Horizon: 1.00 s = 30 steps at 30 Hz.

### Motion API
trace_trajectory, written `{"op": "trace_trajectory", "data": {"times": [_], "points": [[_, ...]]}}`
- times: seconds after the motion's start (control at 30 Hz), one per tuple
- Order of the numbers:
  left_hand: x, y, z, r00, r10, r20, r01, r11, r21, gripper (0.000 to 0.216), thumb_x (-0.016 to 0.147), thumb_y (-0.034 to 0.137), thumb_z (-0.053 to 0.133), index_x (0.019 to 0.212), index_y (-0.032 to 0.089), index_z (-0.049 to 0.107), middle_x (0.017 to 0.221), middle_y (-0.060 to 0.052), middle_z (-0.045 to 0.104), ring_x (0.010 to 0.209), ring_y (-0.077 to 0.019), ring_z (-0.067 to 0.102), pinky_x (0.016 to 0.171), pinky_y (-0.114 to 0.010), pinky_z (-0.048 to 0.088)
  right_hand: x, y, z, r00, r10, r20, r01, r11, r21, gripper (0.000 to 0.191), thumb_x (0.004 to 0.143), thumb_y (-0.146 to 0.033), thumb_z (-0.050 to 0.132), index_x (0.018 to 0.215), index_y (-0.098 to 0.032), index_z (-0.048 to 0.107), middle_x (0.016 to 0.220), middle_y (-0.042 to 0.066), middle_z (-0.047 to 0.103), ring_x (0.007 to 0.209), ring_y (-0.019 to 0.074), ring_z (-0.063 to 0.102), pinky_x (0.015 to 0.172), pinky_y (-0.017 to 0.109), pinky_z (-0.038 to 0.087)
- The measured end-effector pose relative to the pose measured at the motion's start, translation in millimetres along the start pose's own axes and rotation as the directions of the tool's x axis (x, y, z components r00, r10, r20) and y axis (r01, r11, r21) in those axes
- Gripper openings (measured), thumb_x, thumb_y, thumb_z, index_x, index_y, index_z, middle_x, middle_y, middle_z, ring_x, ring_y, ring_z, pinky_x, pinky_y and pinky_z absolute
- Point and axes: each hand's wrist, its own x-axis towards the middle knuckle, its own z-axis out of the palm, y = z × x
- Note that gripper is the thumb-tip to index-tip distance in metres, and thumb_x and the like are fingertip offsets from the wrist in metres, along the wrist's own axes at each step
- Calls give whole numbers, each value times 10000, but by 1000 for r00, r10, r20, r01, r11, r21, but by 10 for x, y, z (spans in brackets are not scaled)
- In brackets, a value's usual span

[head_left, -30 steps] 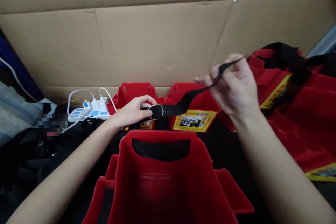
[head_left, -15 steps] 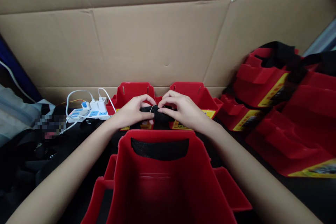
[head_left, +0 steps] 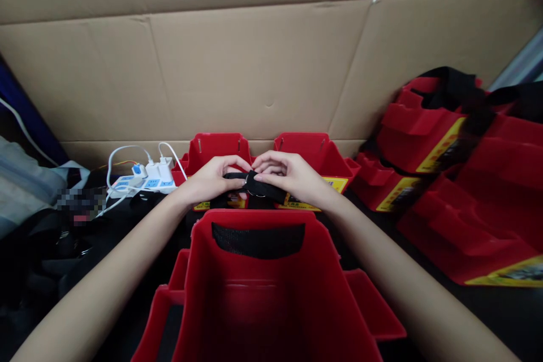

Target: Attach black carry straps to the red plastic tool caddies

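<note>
One black strap [head_left: 274, 191]; left hand [head_left: 212, 179] and right hand [head_left: 300, 176] pinch it at metal ring [head_left: 246, 180], apparently for steadiness; red bin [head_left: 263, 216] stands nearer.

A power strip [head_left: 155, 183] bears white plugs [head_left: 165, 168], with cardboard [head_left: 271, 68] behind it, pale fabric [head_left: 21, 181] to its left and yellow-labelled red boxes [head_left: 409, 123] well to its right

A box [head_left: 254, 215] fills the bottom centre. Beyond its far rim, mid-frame, the left hand [head_left: 212, 182] and right hand [head_left: 297, 180] meet at a strap [head_left: 275, 190]. Behind them stand two boxes [head_left: 311, 150]; a power strip [head_left: 153, 184] lies left, more boxes [head_left: 418, 144] right, cardboard [head_left: 254, 68] at the back.
</note>
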Motion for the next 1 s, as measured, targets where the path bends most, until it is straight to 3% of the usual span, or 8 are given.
{"op": "trace_trajectory", "data": {"times": [0.17, 0.33, 0.47, 0.6, 0.7, 0.83, 1.0], "points": [[0, 13, 13, 999, 0, -46, 0, 1000, -7, 184, 753, 149, 592, 902, 144, 485, 649, -7, 638, 576, -108, 621, 587, -225, 482, 6, 7, 27, 997, 65, 39, -67, 996, 56, 219, 693, -226, 645, 895, -149, 609, 820, 38, 645, 766, 118, 609, 754, 264, 480], [23, -3, 72, 990, 27, -140, -22, 999, 41, 205, 729, 198, 622, 809, 159, 438, 594, 17, 604, 527, -99, 593, 518, -199, 450, 12, 7, 56, 998, 61, 3, -61, 998, -16, 140, 711, -234, 617, 815, -141, 630, 730, 25, 638, 678, 112, 590, 637, 241, 471], [58, -39, 93, 953, 168, -253, -128, 978, 167, 192, 680, 205, 666, 734, 144, 493, 673, 17, 607, 638, -92, 589, 617, -207, 457, 12, -2, 53, 996, 2, -84, -14, 989, -146, 128, 716, -249, 608, 782, -143, 640, 673, 18, 614, 611, 104, 538, 562, 227, 436], [71, -69, 66, 927, 264, -267, -174, 932, 319, 149, 696, 265, 663, 771, 139, 639, 789, -23, 677, 760, -133, 605, 762, -261, 459, -11, -9, 59, 981, -86, -173, 38, 963, -267, 98, 720, -256, 603, 743, -161, 605, 636, 7, 578, 601, 108, 519, 568, 234, 428], [69, -84, 41, 940, 231, -251, -152, 943, 297, 204, 710, 299, 651, 837, 143, 689, 863, -41, 705, 823, -163, 624, 812, -287, 460, -26, -15, 75, 966, -154, -207, 67, 925, -375, 80, 725, -253, 592, 732, -177, 573, 629, -2, 562, 603, 113, 516, 579, 240, 412], [63, -77, 6, 968, 154, -198, -112, 971, 210, 282, 708, 341, 658, 919, 158, 698, 947, -47, 705, 912, -185, 624, 855, -305, 459, -18, -4, 108, 958, -232, -167, 117, 851, -513, 25, 734, -200, 555, 721, -184, 540, 652, -9, 540, 605, 104, 478, 586, 237, 372], [37, -34, -38, 977, 97, -191, -64, 983, 172, 270, 732, 345, 640, 921, 161, 698, 947, -48, 708, 892, -175, 635, 830, -287, 474, -6, 24, 152, 968, -183, -169, 83, 877, -473, 38, 720, -190, 561, 719, -181, 524, 596, -32, 487, 569, 89, 435, 565, 224, 340]]}}
